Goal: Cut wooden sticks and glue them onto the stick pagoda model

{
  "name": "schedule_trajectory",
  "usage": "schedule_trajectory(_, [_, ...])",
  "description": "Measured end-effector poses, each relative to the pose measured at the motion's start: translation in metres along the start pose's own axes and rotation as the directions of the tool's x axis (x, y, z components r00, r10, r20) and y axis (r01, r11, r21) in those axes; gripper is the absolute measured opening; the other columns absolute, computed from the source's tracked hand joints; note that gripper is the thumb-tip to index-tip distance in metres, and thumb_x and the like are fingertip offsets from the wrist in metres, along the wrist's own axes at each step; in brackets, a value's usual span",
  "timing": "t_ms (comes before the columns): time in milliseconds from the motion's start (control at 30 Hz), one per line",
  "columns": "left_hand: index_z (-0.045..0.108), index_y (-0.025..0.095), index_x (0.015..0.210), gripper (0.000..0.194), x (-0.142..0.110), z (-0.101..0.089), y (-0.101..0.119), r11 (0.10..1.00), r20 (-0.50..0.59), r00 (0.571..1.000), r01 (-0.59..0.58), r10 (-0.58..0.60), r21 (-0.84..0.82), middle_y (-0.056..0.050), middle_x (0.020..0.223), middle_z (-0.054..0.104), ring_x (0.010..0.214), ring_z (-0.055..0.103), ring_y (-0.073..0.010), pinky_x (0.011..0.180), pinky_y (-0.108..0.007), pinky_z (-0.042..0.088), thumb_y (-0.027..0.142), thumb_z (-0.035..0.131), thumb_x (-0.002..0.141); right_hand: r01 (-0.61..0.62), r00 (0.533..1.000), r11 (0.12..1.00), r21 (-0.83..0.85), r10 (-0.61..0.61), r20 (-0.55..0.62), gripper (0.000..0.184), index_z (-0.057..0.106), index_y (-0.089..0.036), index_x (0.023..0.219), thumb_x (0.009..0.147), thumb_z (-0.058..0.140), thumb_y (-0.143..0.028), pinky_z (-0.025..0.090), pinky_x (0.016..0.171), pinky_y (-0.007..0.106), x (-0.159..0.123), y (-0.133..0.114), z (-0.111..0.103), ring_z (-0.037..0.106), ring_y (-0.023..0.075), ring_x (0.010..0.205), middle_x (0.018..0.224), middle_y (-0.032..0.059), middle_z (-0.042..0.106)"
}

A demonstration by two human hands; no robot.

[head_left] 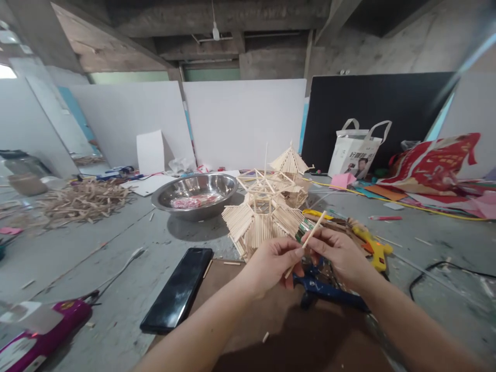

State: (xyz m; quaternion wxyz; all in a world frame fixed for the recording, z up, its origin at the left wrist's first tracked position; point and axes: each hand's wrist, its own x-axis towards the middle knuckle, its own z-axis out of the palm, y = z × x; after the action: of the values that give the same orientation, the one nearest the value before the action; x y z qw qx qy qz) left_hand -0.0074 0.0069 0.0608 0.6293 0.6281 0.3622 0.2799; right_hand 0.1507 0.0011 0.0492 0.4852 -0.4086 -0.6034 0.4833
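The phone (176,292) lies near the left forearm, which could nudge it. The stick model (256,227) stands just beyond the hands; a stray knuckle might dislodge its slats. The left hand's (273,261) fingers pinch the thin stick (318,223) before the model's right side; the right hand's (339,253) clamp it too, so uneven pressure could snap it. The blue tool (333,296) below could catch the right wrist.

Got pale straw on the stick (314,229) between left hand (273,263) and right hand (341,256), plus matching stripes across the stick model (253,230) just beyond. Also bright yellow on the glue gun (378,250) to their right, black on the phone (178,289) leftward.
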Motion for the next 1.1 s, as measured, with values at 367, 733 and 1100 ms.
schedule_trajectory(367, [0.053, 0.012, 0.071, 0.03, -0.001, -0.003, 0.002, 0.963, 0.126, 0.992, -0.024, -0.01, 0.267, 0.002, 0.056, 0.051, 0.039, 0.041, -0.0031, 0.038, -0.016, 0.03, 0.039, 0.038, 0.075, -0.003, 1.0, 0.999, 0.048, 0.004, -0.023, 0.018, 0.051, -0.016, 0.07, 0.072, 0.05, -0.035, 0.031, 0.048, 0.02, 0.0, 0.007, 0.0, 0.04, 0.0061, 0.046, 0.05, -0.0055, 0.045])
schedule_trajectory(733, [0.052, 0.014, 0.074, 0.024, -0.006, -0.009, 0.008, 0.929, 0.094, 0.995, -0.065, 0.033, 0.363, 0.003, 0.059, 0.05, 0.042, 0.041, -0.0036, 0.04, -0.016, 0.033, 0.035, 0.04, 0.073, 0.009, 1.0, 1.0, -0.024, -0.01, -0.016, 0.021, 0.052, -0.016, 0.074, 0.072, 0.05, -0.036, 0.031, 0.047, 0.021, -0.002, 0.006, 0.005, 0.039, 0.0067, 0.046, 0.05, -0.0049, 0.045])
schedule_trajectory(1100, [0.05, 0.014, 0.067, 0.024, -0.008, -0.015, 0.017, 0.916, 0.066, 0.998, -0.004, -0.024, 0.402, 0.003, 0.056, 0.048, 0.042, 0.042, -0.004, 0.039, -0.016, 0.035, 0.037, 0.042, 0.071, 0.01, 1.0, 0.999, -0.045, -0.009, 0.021, 0.021, 0.054, -0.015, 0.08, 0.072, 0.05, -0.034, 0.033, 0.046, 0.021, -0.002, 0.002, 0.005, 0.041, 0.0065, 0.046, 0.052, -0.0048, 0.045])
